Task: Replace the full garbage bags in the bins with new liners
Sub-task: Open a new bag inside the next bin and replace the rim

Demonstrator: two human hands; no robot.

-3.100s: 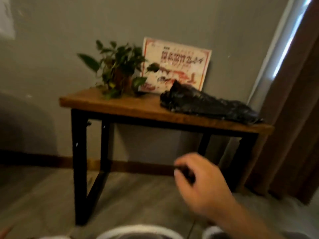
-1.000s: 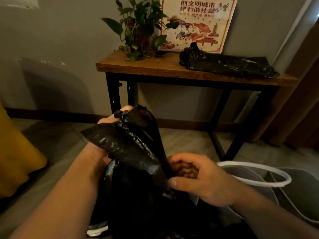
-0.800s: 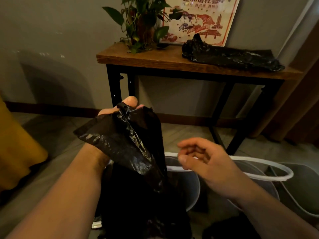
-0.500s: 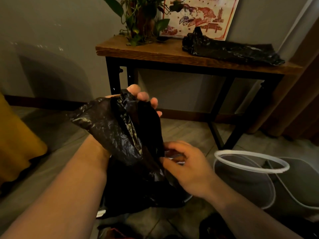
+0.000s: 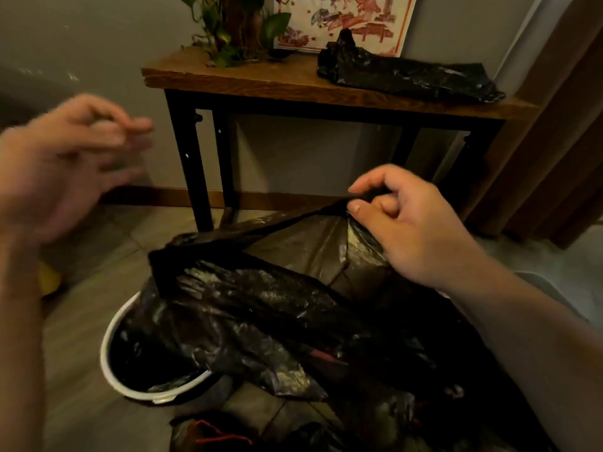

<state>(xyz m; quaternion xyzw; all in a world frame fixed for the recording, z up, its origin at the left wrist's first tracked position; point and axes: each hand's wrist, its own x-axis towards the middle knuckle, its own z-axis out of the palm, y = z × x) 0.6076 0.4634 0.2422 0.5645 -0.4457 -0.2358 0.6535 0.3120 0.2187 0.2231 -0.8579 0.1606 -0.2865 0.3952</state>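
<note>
In front of the desk (image 5: 261, 83) and off its left end, the left hand (image 5: 65, 164) hangs in the air, blurred, its grip spread with the fingers loosely apart and nothing in it. Low on the floor, further out from the desk's left end, a small yellow thing (image 5: 49, 282) shows, too dim to tell what it is. On the floor in front of the desk's left legs stands a round bin (image 5: 106, 347) with a white rim. A black garbage bag (image 5: 261, 305) lies in front of the desk, below its middle; one part of it sits down in the bin's mouth and the rest is drawn up and across toward the desk's right half, crumpled and shiny. On the left part of the desk stands a leafy plant (image 5: 235, 24), and behind the middle a red and white poster (image 5: 346, 21) leans on the wall. In front of the desk's right half the right hand (image 5: 414, 230) is raised, its grip pinching a fold of the bag's top edge between thumb and forefinger, so that the plastic runs taut from it. On the right part of the desk lies a flat heap of black liners (image 5: 408, 73). Past the desk's right end hangs a brown curtain (image 5: 554, 125).
</note>
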